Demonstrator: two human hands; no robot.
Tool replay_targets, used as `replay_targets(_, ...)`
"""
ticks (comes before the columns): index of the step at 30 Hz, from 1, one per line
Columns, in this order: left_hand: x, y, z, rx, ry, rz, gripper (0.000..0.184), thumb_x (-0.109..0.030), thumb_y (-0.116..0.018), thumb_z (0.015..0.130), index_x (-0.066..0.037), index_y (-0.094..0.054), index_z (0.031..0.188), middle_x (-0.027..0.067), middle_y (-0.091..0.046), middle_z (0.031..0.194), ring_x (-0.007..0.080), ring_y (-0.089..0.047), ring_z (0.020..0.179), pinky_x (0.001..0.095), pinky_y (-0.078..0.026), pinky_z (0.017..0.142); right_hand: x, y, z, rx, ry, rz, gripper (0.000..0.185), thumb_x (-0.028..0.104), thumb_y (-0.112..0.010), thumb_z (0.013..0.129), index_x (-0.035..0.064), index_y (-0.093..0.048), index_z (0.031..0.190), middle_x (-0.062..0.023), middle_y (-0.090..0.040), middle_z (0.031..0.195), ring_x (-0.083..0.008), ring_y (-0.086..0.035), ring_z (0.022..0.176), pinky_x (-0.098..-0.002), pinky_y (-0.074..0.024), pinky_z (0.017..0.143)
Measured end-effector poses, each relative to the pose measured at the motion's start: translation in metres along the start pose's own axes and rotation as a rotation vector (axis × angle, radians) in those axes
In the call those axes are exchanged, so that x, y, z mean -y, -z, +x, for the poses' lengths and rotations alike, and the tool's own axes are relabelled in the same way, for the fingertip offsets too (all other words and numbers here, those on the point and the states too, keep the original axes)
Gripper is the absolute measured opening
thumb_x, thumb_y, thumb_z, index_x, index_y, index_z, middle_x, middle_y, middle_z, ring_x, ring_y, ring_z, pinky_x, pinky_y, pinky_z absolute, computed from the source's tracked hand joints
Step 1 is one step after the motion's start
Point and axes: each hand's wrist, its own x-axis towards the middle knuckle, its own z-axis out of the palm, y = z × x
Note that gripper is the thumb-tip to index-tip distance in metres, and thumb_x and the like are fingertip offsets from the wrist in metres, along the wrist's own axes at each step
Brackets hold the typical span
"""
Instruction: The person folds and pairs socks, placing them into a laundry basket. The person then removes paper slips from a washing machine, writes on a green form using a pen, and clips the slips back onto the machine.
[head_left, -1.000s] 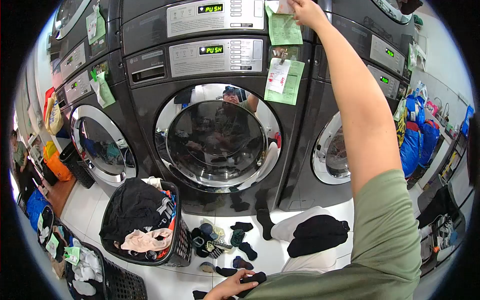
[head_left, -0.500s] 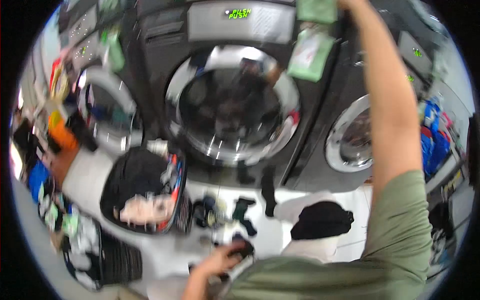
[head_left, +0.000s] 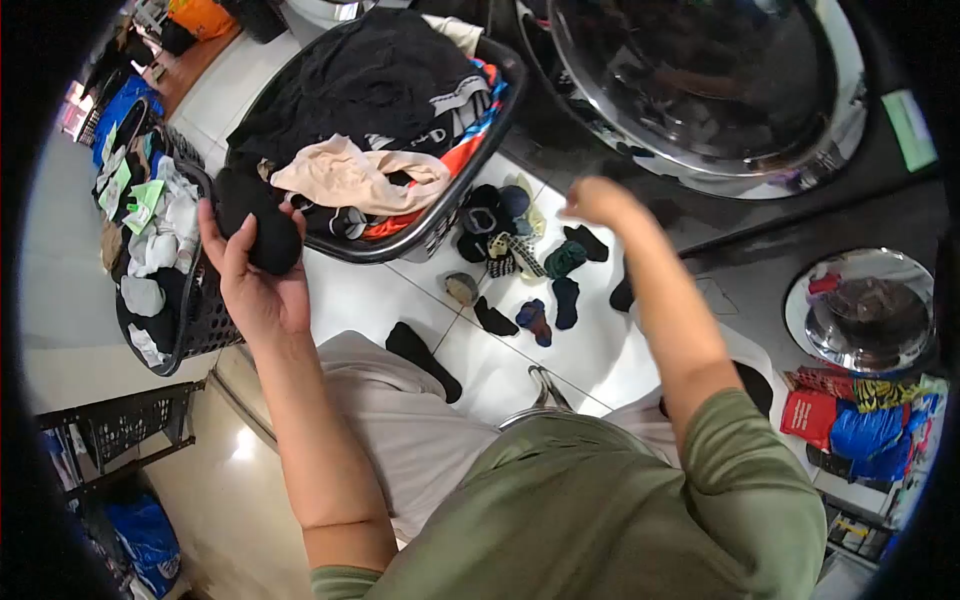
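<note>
In the head view, the left hand [head_left: 262, 295] grips a black bundle [head_left: 270, 238] of cloth, palm upward and fingers curled around it, near the edge of the large basket [head_left: 511, 105]. The right hand [head_left: 602, 202] is blurred beside the heap of socks [head_left: 505, 228] on the tiled floor [head_left: 505, 378]; whether its fingers are parted or pressed together, or hold anything, cannot be told.

Handling this well probably calls for a firm but gentle left grip, so that the bundle's folds do not slip loose, and for holding it clear of the clothes in the basket, where black would be hard to tell from black. For the right hand, a fingertip pinch on a single sock seems safer than a scoop, which could drag neighbouring pieces along. Several dark colours lie close together, so shade and pattern deserve a careful look.

Counted, there is one bundle in the left hand, though whether it is one piece or more is unclear. Six small pieces stand out around the heap: two black, one green, one navy, one multicoloured and one greyish; those inside it overlap too much to count. At least two baskets show, the second basket [head_left: 215, 305] standing at the left. Two round machine doors [head_left: 862, 312] are mostly visible.
</note>
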Motion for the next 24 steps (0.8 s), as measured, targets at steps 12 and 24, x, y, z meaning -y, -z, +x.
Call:
replay_targets(12, 0.013, 0.011, 0.054, -0.245, -0.008, 0.088, 0.065, -0.001, -0.063, 0.086, -0.017, -0.035, 0.142, 0.0171, -0.054, 0.121, 0.0339, -0.064, 0.093, 0.0452, -0.057, 0.082, 0.044, -0.216, 0.04, -0.228, -0.554, -0.204, 0.041, 0.025, -0.062, 0.09, 0.0052, -0.055, 0.126, -0.0144, -0.061, 0.122, -0.0324, -0.059, 0.111, -0.0482, -0.0457, 0.094)
replay_targets(24, 0.022, 0.011, 0.047, -0.384, -0.096, 0.044, 0.061, -0.007, -0.06, 0.09, -0.017, -0.031, 0.142, 0.0164, -0.055, 0.121, 0.0328, -0.064, 0.096, 0.0463, -0.058, 0.08, 0.084, -0.24, 0.068, -0.265, -0.399, 0.65, 0.09, 0.021, -0.078, 0.072, 0.0014, -0.02, 0.138, -0.028, -0.063, 0.116, -0.0442, -0.064, 0.107, -0.0459, -0.0496, 0.093)
